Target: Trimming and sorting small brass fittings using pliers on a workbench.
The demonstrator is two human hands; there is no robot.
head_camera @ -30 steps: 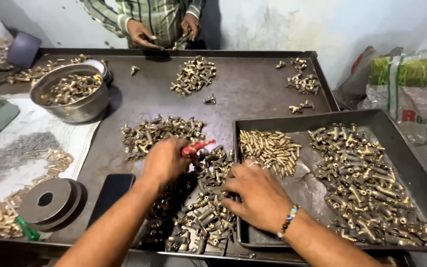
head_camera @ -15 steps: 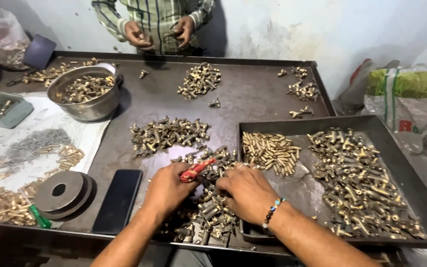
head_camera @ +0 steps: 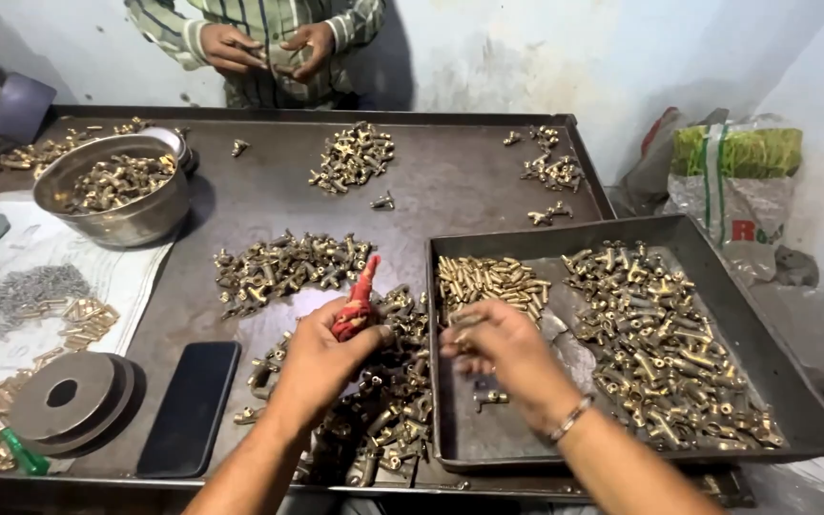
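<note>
My left hand grips a tool with a red handle above a heap of brass fittings at the near edge of the dark metal table. My right hand hovers over the left end of a metal tray, its fingers pinched on a small brass part. Inside the tray a neat pile of small brass pins lies just beyond my right hand. A bigger pile of brass fittings fills the tray's right half.
A steel bowl of brass parts stands at the back left. More brass piles lie mid-table. A black phone and metal discs sit near left. Another person's hands work across the table. Sacks lie right.
My right hand has moved right, from the front heap to over the tray, with a small brass part in its fingers. My left hand has turned the red-handled tool more upright.
</note>
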